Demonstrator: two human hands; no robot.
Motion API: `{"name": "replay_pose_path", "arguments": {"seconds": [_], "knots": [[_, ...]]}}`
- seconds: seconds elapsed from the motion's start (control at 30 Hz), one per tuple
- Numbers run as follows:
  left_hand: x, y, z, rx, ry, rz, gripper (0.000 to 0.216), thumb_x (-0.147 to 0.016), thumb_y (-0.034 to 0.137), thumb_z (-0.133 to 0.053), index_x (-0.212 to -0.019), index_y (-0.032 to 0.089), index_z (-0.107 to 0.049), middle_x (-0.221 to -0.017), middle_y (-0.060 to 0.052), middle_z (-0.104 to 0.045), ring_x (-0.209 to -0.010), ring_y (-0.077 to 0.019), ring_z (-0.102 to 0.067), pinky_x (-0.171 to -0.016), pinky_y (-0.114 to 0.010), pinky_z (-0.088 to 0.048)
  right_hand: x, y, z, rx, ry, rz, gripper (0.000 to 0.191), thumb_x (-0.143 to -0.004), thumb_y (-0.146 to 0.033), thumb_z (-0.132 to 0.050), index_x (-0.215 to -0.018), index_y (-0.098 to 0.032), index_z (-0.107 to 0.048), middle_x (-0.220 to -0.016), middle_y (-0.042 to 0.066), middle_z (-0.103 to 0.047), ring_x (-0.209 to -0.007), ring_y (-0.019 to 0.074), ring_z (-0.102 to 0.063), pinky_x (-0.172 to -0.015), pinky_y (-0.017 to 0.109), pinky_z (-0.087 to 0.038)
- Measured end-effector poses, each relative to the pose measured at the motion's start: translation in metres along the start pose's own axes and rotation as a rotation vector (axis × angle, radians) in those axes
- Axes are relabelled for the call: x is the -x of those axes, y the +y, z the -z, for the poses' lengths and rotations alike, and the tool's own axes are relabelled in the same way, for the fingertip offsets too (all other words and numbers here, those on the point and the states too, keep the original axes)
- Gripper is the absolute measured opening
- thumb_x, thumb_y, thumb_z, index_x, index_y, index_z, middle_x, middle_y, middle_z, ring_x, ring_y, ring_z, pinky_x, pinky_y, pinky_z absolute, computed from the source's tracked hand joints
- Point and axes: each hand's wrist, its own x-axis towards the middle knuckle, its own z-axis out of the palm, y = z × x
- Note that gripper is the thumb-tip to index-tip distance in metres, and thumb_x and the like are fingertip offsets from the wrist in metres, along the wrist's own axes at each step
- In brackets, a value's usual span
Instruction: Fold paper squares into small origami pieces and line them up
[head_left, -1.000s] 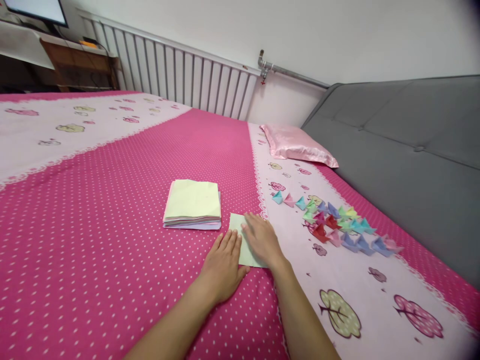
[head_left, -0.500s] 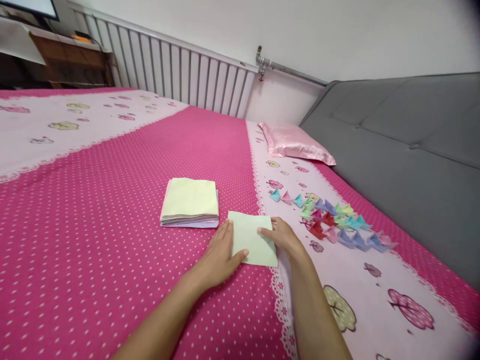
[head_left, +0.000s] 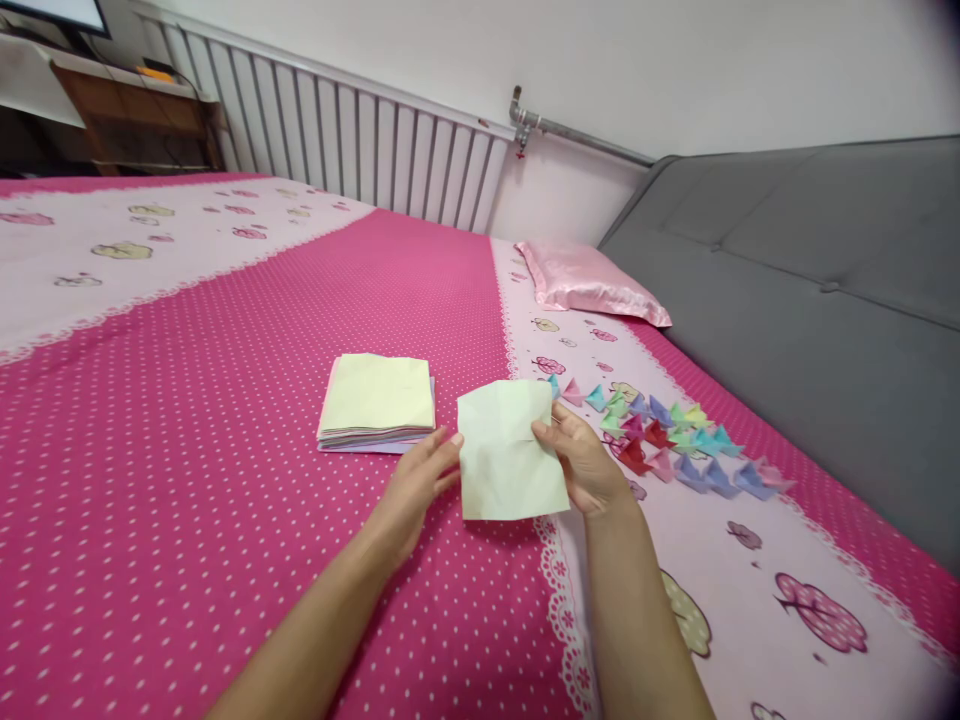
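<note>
A pale green square sheet of paper (head_left: 511,455) with faint creases is raised a little off the bed, tilted toward me. My right hand (head_left: 589,462) pinches its right edge, thumb on the front and fingers behind. Beside the left edge is my left hand (head_left: 416,488), its fingers apart and the thumb tip close to the paper; whether it touches I cannot tell. Left of the sheet lies a stack of coloured paper squares (head_left: 377,398), pale yellow on top. Several small folded paper boats (head_left: 660,435) in many colours stand in rows to the right.
Everything lies on a bed with a pink dotted and tree-patterned cover (head_left: 225,480). A pink pillow (head_left: 592,280) rests near the grey padded headboard (head_left: 810,260). Along the wall runs a white radiator (head_left: 360,140), with a desk (head_left: 135,110) at the far left.
The green sheet has come up from the bed, tilting and opening to a larger, creased face. My left hand has moved off its front to the left; my right hand still holds the right edge.
</note>
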Motion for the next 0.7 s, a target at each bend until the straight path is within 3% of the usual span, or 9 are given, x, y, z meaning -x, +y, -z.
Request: {"name": "replay_pose_path", "arguments": {"seconds": [0.1, 0.2, 0.3, 0.4, 0.5, 0.57, 0.7], "knots": [[0.006, 0.011, -0.002, 0.204, -0.127, 0.150, 0.048, -0.079, 0.043, -0.054, -0.116, 0.013, -0.054, -0.115, -0.014, -0.060, -0.101, -0.0240, -0.058, -0.081, -0.032, -0.048, 0.001, 0.000, -0.006, -0.042, -0.063, -0.004, 0.043, -0.067, -0.023, -0.070, -0.108, -0.021, -0.054, -0.102, 0.006, -0.066, -0.090, 0.0217, -0.064, -0.079, 0.035, -0.051], [0.010, 0.018, -0.003, 0.355, -0.156, 0.218, 0.043, -0.078, 0.037, -0.057, -0.113, 0.012, -0.056, -0.106, -0.012, -0.064, -0.095, -0.0226, -0.061, -0.080, -0.031, -0.049, 0.001, 0.002, -0.010, -0.060, -0.089, -0.022, 0.042, -0.068, -0.023, -0.069, -0.107, -0.021, -0.054, -0.101, 0.006, -0.067, -0.090, 0.0214, -0.064, -0.080, 0.035, -0.050], [0.012, 0.019, -0.004, 0.344, -0.149, 0.219, 0.042, -0.075, 0.031, -0.062, -0.111, 0.010, -0.057, -0.103, -0.012, -0.066, -0.093, -0.0231, -0.062, -0.079, -0.031, -0.049, 0.000, 0.004, -0.013, -0.063, -0.090, -0.028, 0.040, -0.068, -0.022, -0.069, -0.105, -0.021, -0.055, -0.101, 0.005, -0.067, -0.090, 0.0208, -0.064, -0.079, 0.034, -0.050], [0.012, 0.017, -0.006, 0.187, -0.030, 0.041, 0.045, -0.074, 0.035, -0.062, -0.112, 0.013, -0.054, -0.106, -0.012, -0.064, -0.095, -0.0231, -0.060, -0.079, -0.031, -0.047, 0.001, 0.003, -0.014, -0.056, -0.048, -0.003, 0.040, -0.067, -0.023, -0.070, -0.104, -0.022, -0.055, -0.101, 0.005, -0.067, -0.089, 0.0207, -0.064, -0.079, 0.034, -0.051], [0.014, 0.018, -0.011, -0.011, 0.262, -0.160, 0.054, -0.070, 0.038, -0.066, -0.116, 0.016, -0.049, -0.115, -0.012, -0.058, -0.104, -0.0227, -0.056, -0.083, -0.030, -0.044, 0.002, 0.000, -0.016, -0.038, 0.001, 0.042, 0.040, -0.067, -0.023, -0.070, -0.104, -0.021, -0.055, -0.099, 0.005, -0.067, -0.088, 0.0205, -0.064, -0.078, 0.033, -0.051], [0.018, 0.022, -0.016, -0.092, 0.375, -0.214, 0.056, -0.067, 0.036, -0.069, -0.115, 0.015, -0.050, -0.118, -0.013, -0.056, -0.109, -0.0226, -0.052, -0.088, -0.030, -0.041, 0.003, -0.002, -0.018, -0.026, 0.019, 0.068, 0.039, -0.067, -0.023, -0.071, -0.103, -0.021, -0.056, -0.099, 0.005, -0.067, -0.086, 0.0201, -0.064, -0.077, 0.032, -0.051], [0.031, 0.024, -0.031, -0.052, 0.253, -0.159, 0.045, -0.068, 0.036, -0.068, -0.106, 0.014, -0.057, -0.121, -0.013, -0.055, -0.112, -0.0244, -0.049, -0.094, -0.032, -0.038, 0.005, -0.002, -0.023, -0.002, 0.022, 0.072, 0.038, -0.067, -0.023, -0.071, -0.102, -0.022, -0.056, -0.098, 0.004, -0.068, -0.084, 0.0197, -0.065, -0.075, 0.031, -0.052]]}}
